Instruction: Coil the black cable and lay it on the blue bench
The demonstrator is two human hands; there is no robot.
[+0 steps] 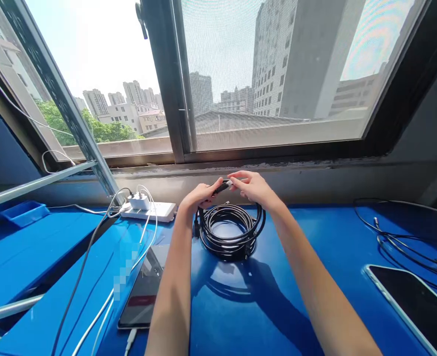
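My left hand (200, 194) is closed around a black cable connector (221, 188), with the thumb along its top. My right hand (254, 189) pinches a small white piece (230, 183) at the connector's tip; whether it is a cap or a tag I cannot tell. A loop of black cable (262, 217) hangs below both hands. Directly beneath lies a round coil of glossy black cable (228, 241) on the blue tabletop (233, 316). Part of the held cable overlaps this coil, and I cannot make out where one ends and the other begins.
Left of my forearm lies a dark tablet (140, 296) with a white cable plugged in. A white power strip (162, 211) with a charger stands near the wall. At right are a phone (415, 306) and loose black cables (396, 237). A metal frame (70, 113) rises at left.
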